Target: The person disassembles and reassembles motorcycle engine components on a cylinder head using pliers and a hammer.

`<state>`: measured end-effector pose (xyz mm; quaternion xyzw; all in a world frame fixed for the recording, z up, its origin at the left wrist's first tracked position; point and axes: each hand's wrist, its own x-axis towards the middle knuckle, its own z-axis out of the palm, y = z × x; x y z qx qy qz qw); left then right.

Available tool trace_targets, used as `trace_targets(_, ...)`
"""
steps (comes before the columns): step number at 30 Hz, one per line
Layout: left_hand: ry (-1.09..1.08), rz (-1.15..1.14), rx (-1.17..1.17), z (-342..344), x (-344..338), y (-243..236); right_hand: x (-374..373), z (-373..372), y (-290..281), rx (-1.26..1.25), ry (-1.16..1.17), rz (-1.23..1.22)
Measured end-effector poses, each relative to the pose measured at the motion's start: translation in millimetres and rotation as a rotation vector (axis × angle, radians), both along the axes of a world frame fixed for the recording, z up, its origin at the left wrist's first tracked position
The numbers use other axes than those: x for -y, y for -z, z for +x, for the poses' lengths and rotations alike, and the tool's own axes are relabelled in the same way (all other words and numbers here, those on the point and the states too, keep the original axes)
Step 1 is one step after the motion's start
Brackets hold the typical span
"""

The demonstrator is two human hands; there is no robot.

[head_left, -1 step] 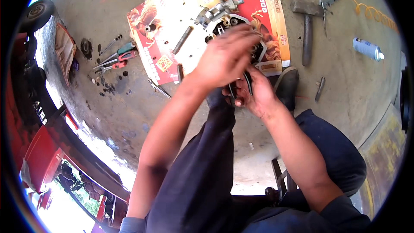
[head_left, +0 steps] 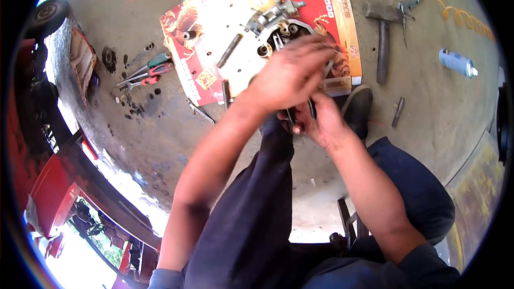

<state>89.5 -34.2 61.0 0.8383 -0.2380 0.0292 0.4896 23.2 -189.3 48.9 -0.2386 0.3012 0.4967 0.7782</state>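
Observation:
My blurred left hand (head_left: pixel 292 75) is over a metal housing (head_left: pixel 294 27) with dark cavities and round fittings, its curved fingers hiding much of the part. Below it, my right hand (head_left: pixel 321 123) grips the black handles (head_left: pixel 312 108) of a plier-like tool, whose head is hidden behind my left hand. The housing lies on printed red-and-cream cardboard (head_left: pixel 348 32), beside a silvery metal assembly (head_left: pixel 273 16), a short metal bar (head_left: pixel 229 51) and a small cylindrical fitting (head_left: pixel 188 36).
A sledgehammer (head_left: pixel 383 48), air gun (head_left: pixel 408 5) with yellow coiled hose and spray can (head_left: pixel 455 64) lie to the right. Screwdrivers and pliers (head_left: pixel 152 72) lie left, near oil stains. A red machine (head_left: pixel 48 192) and wheel (head_left: pixel 45 13) border the left. My boot (head_left: pixel 357 107) touches near the cardboard.
My left hand has shifted slightly right over the housing, still blurred. The cardboard and tools appear a little further right in the view.

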Motion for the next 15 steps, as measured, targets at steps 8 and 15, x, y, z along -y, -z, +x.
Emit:
trace_targets(8,0.221,0.034,-0.042,22,16,31,-5,18,-28,0.001,-0.113,0.032)
trace_targets(15,0.180,0.072,0.000,26,9,30,-10,13,-22,-0.056,-0.083,0.036)
